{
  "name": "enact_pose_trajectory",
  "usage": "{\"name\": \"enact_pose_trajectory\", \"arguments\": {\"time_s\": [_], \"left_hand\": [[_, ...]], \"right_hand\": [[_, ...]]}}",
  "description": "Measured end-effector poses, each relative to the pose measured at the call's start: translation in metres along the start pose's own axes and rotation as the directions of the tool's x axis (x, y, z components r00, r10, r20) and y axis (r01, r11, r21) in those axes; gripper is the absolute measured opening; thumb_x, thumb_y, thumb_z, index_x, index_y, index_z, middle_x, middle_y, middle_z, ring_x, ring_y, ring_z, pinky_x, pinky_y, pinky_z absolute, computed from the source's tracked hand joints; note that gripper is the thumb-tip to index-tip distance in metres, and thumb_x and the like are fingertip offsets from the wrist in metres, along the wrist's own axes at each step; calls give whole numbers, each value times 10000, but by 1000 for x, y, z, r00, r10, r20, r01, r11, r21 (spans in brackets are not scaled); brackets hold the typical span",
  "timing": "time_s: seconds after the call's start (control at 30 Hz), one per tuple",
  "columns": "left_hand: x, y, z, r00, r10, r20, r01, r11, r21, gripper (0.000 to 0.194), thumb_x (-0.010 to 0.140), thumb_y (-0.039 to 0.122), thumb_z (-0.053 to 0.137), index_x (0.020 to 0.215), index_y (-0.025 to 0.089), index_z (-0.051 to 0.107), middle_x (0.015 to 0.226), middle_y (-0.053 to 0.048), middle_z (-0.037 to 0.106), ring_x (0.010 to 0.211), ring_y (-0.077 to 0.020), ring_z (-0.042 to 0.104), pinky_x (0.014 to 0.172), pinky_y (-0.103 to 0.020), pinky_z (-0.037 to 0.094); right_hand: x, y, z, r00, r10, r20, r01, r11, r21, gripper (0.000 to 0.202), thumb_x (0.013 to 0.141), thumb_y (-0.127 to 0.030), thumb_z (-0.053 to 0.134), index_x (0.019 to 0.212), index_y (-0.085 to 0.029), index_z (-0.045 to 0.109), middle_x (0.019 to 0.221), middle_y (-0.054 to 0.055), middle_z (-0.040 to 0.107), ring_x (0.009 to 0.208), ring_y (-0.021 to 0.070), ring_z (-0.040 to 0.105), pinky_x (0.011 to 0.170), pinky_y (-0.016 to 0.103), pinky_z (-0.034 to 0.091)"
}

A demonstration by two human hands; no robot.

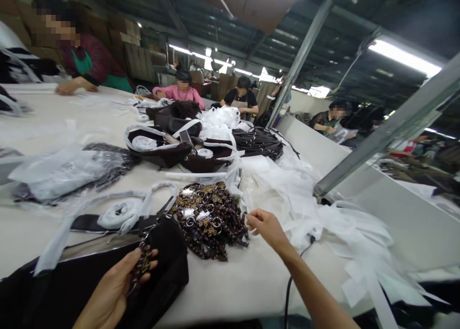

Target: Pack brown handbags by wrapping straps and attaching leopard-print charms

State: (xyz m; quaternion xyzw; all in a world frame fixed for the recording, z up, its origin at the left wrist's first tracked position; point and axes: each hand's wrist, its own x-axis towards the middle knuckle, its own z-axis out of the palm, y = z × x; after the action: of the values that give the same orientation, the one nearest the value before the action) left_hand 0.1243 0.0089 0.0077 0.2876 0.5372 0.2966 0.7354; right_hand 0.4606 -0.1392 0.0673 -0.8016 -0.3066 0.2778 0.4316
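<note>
My left hand [115, 276] is closed around a brown patterned bag charm [144, 261] with metal links. The charm hangs against a dark handbag [167, 252] lying at the front left of the table. My right hand [268, 229] is pinched at the right edge of a heap of similar charms [212, 218] with metal rings. What sits between its fingertips is too small to make out. A strap wrapped in white, with a coiled white roll [120, 214], lies on the handbag.
White foam sheets and strips [283, 185] spread to the right, beside a slanting metal post [388, 127]. Behind the charms stand dark bags [158, 149] and a bundle of black straps [258, 144]. A plastic-wrapped package [68, 173] lies left. Several people work farther back.
</note>
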Motion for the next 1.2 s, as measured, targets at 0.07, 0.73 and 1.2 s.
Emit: {"name": "enact_pose_trajectory", "arguments": {"time_s": [0.07, 0.73, 1.2], "left_hand": [[0, -1, -6, 999, -35, 26, 35, 999, -12, 195, 813, 183, 651, 1001, 147, 687, 1029, -96, 750, 764, -188, 726, 570, -234, 613], [38, 13, 7, 828, 386, 406, -560, 602, 569, 513, 764, 641, 630, 1053, 217, 628, 1035, -49, 738, 953, -266, 697, 836, -317, 565], [87, 58, 58, 511, 164, 844, -853, 216, 474, 395, 886, 441, 556, 1208, 232, 646, 1246, -76, 679, 1157, -283, 617, 1031, -357, 446]], "right_hand": [[11, 15, -30, 994, 23, -109, -24, 1000, -2, 200, 793, -339, 596, 776, -150, 659, 753, 53, 708, 685, 160, 664, 604, 255, 527], [-38, -4, 192, 535, 291, 793, -613, 780, 127, 407, 891, -416, 495, 674, -82, 578, 582, 127, 656, 424, 205, 638, 353, 304, 519], [-46, 22, 223, 779, 150, 609, -532, 673, 514, 803, 430, -593, 850, 960, -174, 418, 718, 61, 685, 621, 217, 690, 587, 354, 555]]}}
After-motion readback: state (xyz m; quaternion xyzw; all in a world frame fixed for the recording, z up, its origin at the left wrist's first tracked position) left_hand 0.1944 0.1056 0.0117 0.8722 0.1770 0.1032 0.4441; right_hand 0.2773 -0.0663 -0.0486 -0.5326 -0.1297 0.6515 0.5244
